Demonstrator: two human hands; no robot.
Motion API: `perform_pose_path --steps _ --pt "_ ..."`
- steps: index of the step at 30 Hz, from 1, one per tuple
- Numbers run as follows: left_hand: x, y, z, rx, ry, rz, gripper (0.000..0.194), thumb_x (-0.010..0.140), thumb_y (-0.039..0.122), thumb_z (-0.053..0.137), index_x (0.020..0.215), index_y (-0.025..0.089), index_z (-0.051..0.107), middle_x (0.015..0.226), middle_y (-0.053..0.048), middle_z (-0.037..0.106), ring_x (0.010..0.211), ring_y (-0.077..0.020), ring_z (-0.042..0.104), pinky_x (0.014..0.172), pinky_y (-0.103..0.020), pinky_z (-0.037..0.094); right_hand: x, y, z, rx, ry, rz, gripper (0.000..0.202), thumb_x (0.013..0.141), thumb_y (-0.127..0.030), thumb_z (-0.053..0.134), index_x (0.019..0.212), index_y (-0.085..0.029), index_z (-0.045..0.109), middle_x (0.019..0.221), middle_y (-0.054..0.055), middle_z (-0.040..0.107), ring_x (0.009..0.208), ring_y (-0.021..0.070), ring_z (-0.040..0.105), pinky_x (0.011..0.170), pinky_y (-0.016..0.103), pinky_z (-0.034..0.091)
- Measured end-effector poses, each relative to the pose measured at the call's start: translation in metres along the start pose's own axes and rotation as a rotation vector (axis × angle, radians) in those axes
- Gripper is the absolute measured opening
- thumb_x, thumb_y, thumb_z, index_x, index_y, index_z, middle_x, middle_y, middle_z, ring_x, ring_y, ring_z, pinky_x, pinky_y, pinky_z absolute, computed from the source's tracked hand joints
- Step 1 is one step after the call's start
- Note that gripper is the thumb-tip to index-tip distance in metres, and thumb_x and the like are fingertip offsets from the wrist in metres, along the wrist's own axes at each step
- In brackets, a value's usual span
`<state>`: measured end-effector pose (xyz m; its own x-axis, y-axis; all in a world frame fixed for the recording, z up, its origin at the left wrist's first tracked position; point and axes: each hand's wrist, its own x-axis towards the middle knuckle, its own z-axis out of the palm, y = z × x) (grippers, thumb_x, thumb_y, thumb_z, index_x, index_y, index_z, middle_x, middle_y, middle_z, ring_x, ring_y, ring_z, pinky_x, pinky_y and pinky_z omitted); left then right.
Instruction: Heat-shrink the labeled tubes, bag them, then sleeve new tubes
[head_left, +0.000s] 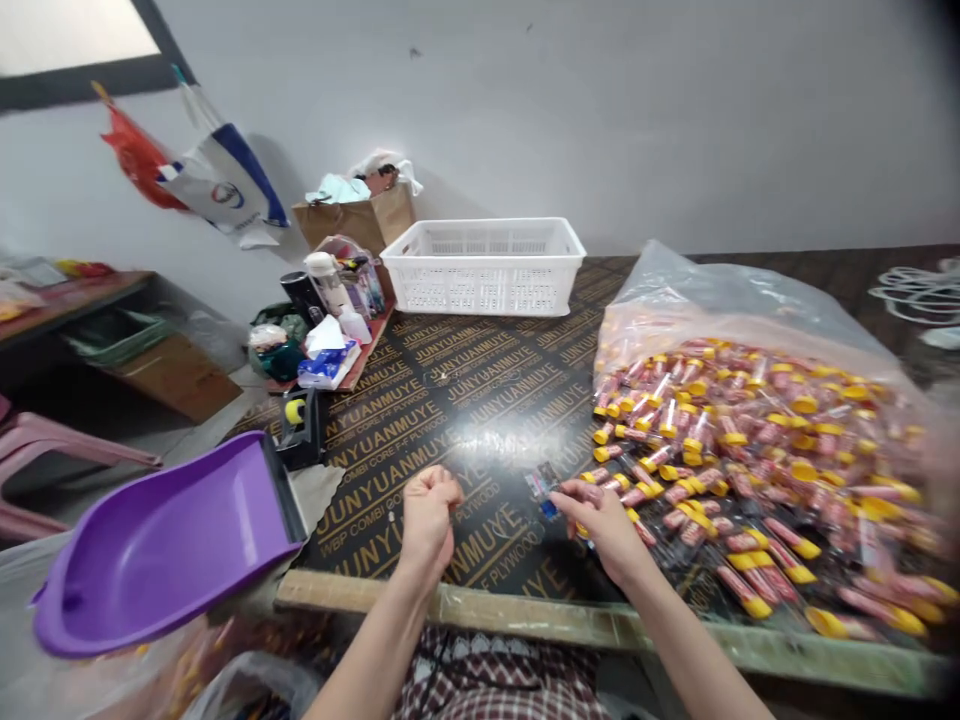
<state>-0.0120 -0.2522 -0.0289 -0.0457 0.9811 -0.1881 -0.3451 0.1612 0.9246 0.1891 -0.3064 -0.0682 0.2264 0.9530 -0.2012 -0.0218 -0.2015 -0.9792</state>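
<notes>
My left hand [429, 515] is curled into a fist just above the table, near its front edge; whatever may be inside the fingers is hidden. Between the thumb and fingers of my right hand [600, 515] is a small clear packet [541, 482] with a blue part at its lower end. Beside that hand lies a heap of pink tubes with yellow ends [742, 430], wrapped in clear film. The heap spreads from the mouth of a large clear plastic bag [675, 275] across the right of the table.
A white plastic basket [484, 285] stands at the back of the dark printed table [465, 370]. At the left are a purple scoop [180, 540], a tape dispenser [301, 425], a tissue pack [328, 365] and bottles [326, 280]. White cable [911, 295] lies far right.
</notes>
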Motion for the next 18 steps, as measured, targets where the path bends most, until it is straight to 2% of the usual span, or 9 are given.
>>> perform_pose_path --steps 2,4,6,8,9,11,13,15,18 --pt "-0.002 -0.002 0.0 0.233 0.026 0.146 0.031 0.052 0.009 0.058 0.046 0.018 0.028 0.047 0.005 0.028 0.048 -0.0077 0.033 0.05 -0.021 0.027 -0.002 -0.006 -0.001 0.101 -0.029 0.013 0.029 0.067 -0.041 0.069 0.066 -0.015 0.056 0.051 -0.006 0.046 0.042 0.0067 0.04 0.045 0.022 0.026" --pt "-0.004 -0.004 0.003 0.444 -0.026 0.225 0.017 0.053 0.007 0.061 0.057 0.02 0.05 0.062 0.002 0.05 0.071 -0.0152 0.051 0.066 -0.024 0.037 -0.005 -0.012 -0.002 0.178 -0.03 0.015 0.03 0.066 -0.04 0.071 0.063 -0.015 0.054 0.051 -0.006 0.046 0.04 0.0052 0.038 0.043 0.021 0.025" --pt "-0.009 -0.009 0.012 0.478 -0.122 0.196 0.034 0.053 0.011 0.07 0.084 0.023 0.062 0.098 -0.004 0.061 0.107 -0.0244 0.048 0.087 -0.029 0.036 -0.008 -0.018 0.001 0.217 -0.01 0.017 0.031 0.064 -0.04 0.072 0.063 -0.015 0.053 0.052 -0.006 0.046 0.04 0.0049 0.039 0.042 0.02 0.027" --pt "-0.016 -0.017 0.026 0.344 -0.226 0.043 0.048 0.055 0.022 0.076 0.101 0.022 0.062 0.119 -0.008 0.057 0.121 -0.0273 0.04 0.095 -0.032 0.032 -0.012 -0.022 0.005 0.225 0.012 0.012 0.032 0.063 -0.041 0.073 0.064 -0.015 0.055 0.053 -0.006 0.048 0.04 0.0051 0.04 0.042 0.02 0.029" --pt "-0.018 -0.022 0.032 0.263 -0.27 -0.054 0.046 0.057 0.028 0.076 0.1 0.02 0.062 0.117 -0.009 0.058 0.118 -0.0271 0.044 0.093 -0.032 0.033 -0.014 -0.023 0.008 0.219 0.02 0.005 0.032 0.064 -0.042 0.072 0.065 -0.015 0.055 0.054 -0.006 0.048 0.04 0.0053 0.04 0.042 0.02 0.03" --pt "-0.021 -0.029 0.043 0.138 -0.316 -0.193 0.032 0.063 0.035 0.072 0.086 0.015 0.064 0.095 -0.008 0.065 0.095 -0.022 0.056 0.083 -0.029 0.039 -0.017 -0.022 0.012 0.182 0.007 -0.006 0.033 0.065 -0.044 0.071 0.066 -0.015 0.056 0.053 -0.006 0.047 0.041 0.0061 0.041 0.043 0.021 0.032" --pt "-0.02 -0.031 0.049 0.105 -0.315 -0.205 0.024 0.063 0.034 0.071 0.07 0.014 0.06 0.071 -0.002 0.062 0.07 -0.0142 0.056 0.07 -0.025 0.04 -0.019 -0.021 0.01 0.102 -0.018 -0.008 0.032 0.066 -0.045 0.07 0.07 -0.015 0.059 0.052 -0.006 0.047 0.043 0.0071 0.042 0.045 0.022 0.034" --pt "-0.015 -0.026 0.049 0.166 -0.353 -0.179 0.022 0.06 0.029 0.072 0.063 0.014 0.056 0.06 0.002 0.057 0.058 -0.0097 0.05 0.061 -0.022 0.038 -0.019 -0.021 0.001 0.008 -0.025 -0.02 0.034 0.07 -0.046 0.067 0.083 -0.014 0.064 0.054 -0.005 0.05 0.045 0.0077 0.043 0.047 0.022 0.034" --pt "-0.007 -0.014 0.047 0.344 -0.53 -0.178 0.016 0.059 0.023 0.071 0.061 0.014 0.057 0.055 0.004 0.054 0.052 -0.0079 0.046 0.055 -0.02 0.035 -0.016 -0.028 -0.013 -0.074 -0.029 -0.053 0.039 0.074 -0.046 0.063 0.098 -0.016 0.065 0.063 -0.003 0.055 0.049 0.0079 0.043 0.049 0.023 0.033"
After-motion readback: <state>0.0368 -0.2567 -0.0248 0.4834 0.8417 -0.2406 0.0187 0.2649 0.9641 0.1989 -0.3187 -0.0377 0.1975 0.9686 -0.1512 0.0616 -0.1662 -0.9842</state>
